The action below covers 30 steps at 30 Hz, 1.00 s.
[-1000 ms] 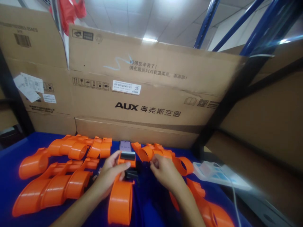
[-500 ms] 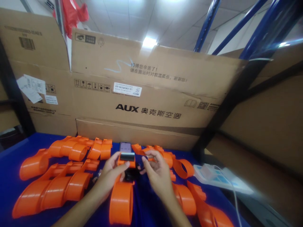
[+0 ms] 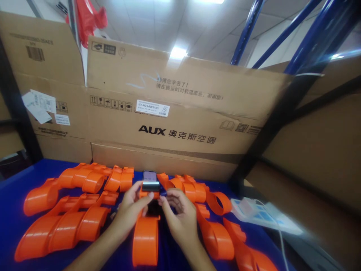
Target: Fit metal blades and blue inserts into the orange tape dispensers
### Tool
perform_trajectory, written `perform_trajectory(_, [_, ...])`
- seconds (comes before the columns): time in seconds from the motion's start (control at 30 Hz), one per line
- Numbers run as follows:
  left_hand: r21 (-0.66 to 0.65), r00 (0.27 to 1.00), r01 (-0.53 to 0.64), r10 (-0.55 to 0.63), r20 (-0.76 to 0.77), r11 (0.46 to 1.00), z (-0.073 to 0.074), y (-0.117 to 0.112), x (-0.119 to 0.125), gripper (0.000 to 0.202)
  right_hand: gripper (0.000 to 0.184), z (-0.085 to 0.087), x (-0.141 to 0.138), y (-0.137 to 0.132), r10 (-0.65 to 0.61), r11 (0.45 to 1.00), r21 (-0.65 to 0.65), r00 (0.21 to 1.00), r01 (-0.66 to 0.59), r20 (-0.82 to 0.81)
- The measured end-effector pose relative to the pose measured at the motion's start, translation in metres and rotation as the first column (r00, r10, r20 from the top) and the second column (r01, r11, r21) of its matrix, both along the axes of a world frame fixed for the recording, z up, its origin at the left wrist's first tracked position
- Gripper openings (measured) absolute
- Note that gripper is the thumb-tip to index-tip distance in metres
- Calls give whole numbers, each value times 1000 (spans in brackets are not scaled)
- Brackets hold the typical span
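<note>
Orange housing [image 3: 146, 237] was laid on the blue table [image 3: 11, 188], long axis away from the wearer (neck toward the cartons [image 3: 180, 124]), clasped there by the left hand [image 3: 128, 212]; the right hand [image 3: 179, 214] was curled alongside, hold unclear.

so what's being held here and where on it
The left hand grips the orange part by its narrow upper end; the right hand fingers that end too, grip unclear.

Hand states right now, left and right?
Left hand: closed on the orange part.
Right hand: fingers curled at that part's top end; grip cannot be told.
</note>
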<state>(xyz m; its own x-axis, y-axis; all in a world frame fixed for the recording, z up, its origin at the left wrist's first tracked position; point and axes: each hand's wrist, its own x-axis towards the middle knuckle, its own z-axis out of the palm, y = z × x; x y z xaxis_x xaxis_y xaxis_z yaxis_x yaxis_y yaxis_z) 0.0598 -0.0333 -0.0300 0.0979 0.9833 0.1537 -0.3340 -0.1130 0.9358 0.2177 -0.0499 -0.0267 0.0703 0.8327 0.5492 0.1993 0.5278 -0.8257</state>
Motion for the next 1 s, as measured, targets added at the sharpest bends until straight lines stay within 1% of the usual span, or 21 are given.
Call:
perform_trajectory(0.13, [-3, 1000, -9, 9, -14, 1000, -4, 2, -1, 39, 4, 10, 1, -4, -71, 990, 130, 987, 52, 145])
perform_trajectory(0.27, [-16, 1000, -13, 13, 0, 1000, -2, 1, 0, 40, 8, 14, 1, -5, -101, 980, 187, 975, 64, 197])
perform_trajectory(0.4, [-30, 1000, -25, 26, 14, 999, 1, -1, 1, 41, 10, 11, 3, -3, -118, 975, 210, 969, 72, 217])
perform_trajectory(0.53, [-20, 1000, -6, 6, 12, 1000, 1, -2, 1, 40, 12, 11, 3, -4, -113, 974, 216, 968, 64, 223])
perform_trajectory(0.67, [-4, 1000, 16, -16, 13, 1000, 0, -1, 1, 40, 3, 14, 0, -7, -94, 977, 211, 970, 46, 223])
perform_trajectory(0.8, [-2, 999, 16, -16, 30, 1000, 1, -2, 2, 41, 8, 14, -1, -7, -90, 976, 216, 972, 42, 217])
perform_trajectory(0.93, [-6, 999, 8, -8, 52, 1000, 3, -2, 2, 40, 10, 15, 0, -8, -84, 975, 220, 971, 33, 225])
perform_trajectory(1.0, [-25, 998, 8, -7, 67, 1000, 3, -1, 2, 42, 11, 15, 2, -8, -60, 977, 213, 973, 12, 224])
